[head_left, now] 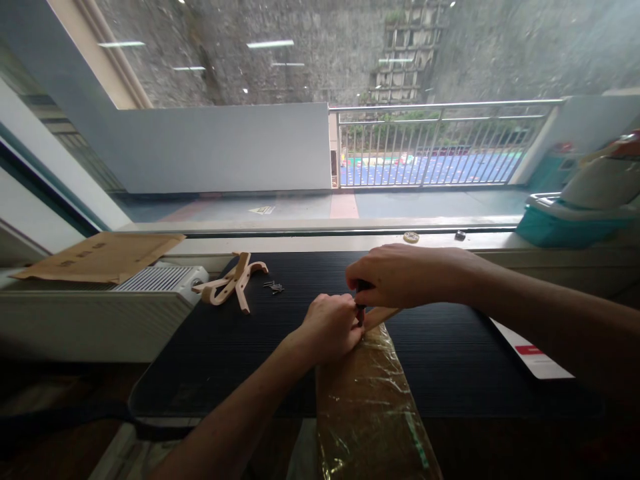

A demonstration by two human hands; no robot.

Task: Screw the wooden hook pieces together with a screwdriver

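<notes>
My right hand [390, 277] is closed around the dark handle of a screwdriver [361, 303], held upright with its lower end against a pale wooden piece [381, 317]. My left hand [334, 325] is closed on the near end of that piece, fingers beside the tool's tip, and the exact contact is hidden. Both hands are over the far end of a long cardboard box [367, 393] wrapped in shiny clear tape. Left of them on the black table [240, 360] lie several small screws [274, 287] and a group of curved wooden hook pieces [235, 281].
A brown paper envelope [107, 255] lies over the white radiator [160, 277] at left. A white card with a red band [535, 350] is at the table's right. On the window sill [300, 243] are a round wooden disc [411, 237], a small dark object [460, 235] and a teal container [555, 223].
</notes>
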